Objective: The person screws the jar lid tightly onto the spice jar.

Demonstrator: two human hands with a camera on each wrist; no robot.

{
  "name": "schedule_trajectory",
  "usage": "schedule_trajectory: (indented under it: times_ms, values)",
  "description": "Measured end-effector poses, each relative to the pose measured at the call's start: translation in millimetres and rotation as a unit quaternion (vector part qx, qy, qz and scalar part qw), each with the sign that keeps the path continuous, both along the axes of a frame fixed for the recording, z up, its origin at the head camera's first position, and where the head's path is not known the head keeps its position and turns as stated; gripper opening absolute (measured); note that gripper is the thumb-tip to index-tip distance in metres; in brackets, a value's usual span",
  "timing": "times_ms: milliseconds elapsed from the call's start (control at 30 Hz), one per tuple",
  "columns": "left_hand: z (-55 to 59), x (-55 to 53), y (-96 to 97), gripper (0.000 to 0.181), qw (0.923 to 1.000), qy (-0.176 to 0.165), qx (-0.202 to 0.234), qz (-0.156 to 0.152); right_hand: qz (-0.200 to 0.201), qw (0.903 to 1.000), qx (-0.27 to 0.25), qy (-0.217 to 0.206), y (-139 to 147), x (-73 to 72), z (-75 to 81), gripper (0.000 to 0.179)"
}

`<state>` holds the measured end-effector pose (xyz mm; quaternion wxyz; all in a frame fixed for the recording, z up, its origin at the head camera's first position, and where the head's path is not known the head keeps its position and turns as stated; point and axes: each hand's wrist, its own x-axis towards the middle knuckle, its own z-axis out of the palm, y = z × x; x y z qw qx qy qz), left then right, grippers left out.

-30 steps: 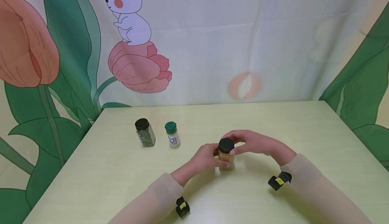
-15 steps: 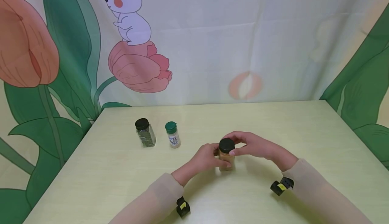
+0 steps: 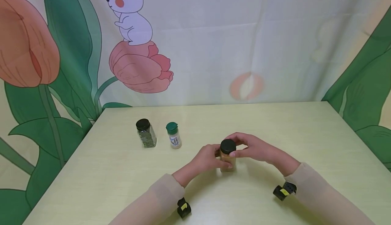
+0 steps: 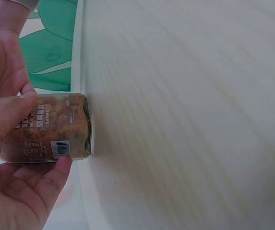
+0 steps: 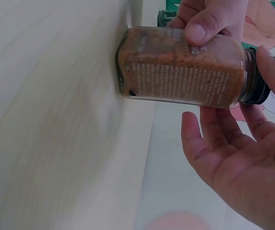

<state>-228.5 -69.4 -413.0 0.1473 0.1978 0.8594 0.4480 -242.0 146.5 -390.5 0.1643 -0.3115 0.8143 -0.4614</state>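
A square glass spice jar with orange-brown seasoning and a black lid stands upright on the table. My left hand grips its body from the left, thumb across the front and fingers behind. From the right, my right hand pinches the lid between thumb and fingers. In the right wrist view the thumb lies on the lid, and the lid sits on the jar's neck. Printed text and a barcode show on the jar in the left wrist view.
Left of the hands stand a green-capped shaker with pale contents and a black-lidded jar of green herbs. Behind the pale wooden table hangs a cloth printed with a rabbit and tulips.
My right hand has turned slightly at the lid, its wrist and forearm shifting a little down and right. My left hand and the jar stay in place.
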Motion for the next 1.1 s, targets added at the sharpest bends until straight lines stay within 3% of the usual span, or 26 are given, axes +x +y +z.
schedule_trajectory:
  times_ms: [467,867,1000,1100]
  values:
    - [-0.2,-0.1,0.8,0.042,1.0,-0.003,0.002,0.005,-0.069,0.9972,0.01,0.027,-8,10.6,-2.9,0.046]
    - [-0.5,0.3,0.9,0.042,1.0,0.0,0.003,0.004,-0.111,0.9931,-0.027,0.024,-14,20.0,-7.7,0.045]
    - [-1.1,0.3,0.8,0.043,1.0,-0.005,0.005,0.005,-0.11,0.9933,-0.03,0.014,-15,21.0,-7.4,0.052]
    - [-0.5,0.6,0.4,0.045,0.9999,-0.01,0.005,0.006,-0.084,0.9964,-0.009,-0.001,-11,17.4,-4.0,0.067]
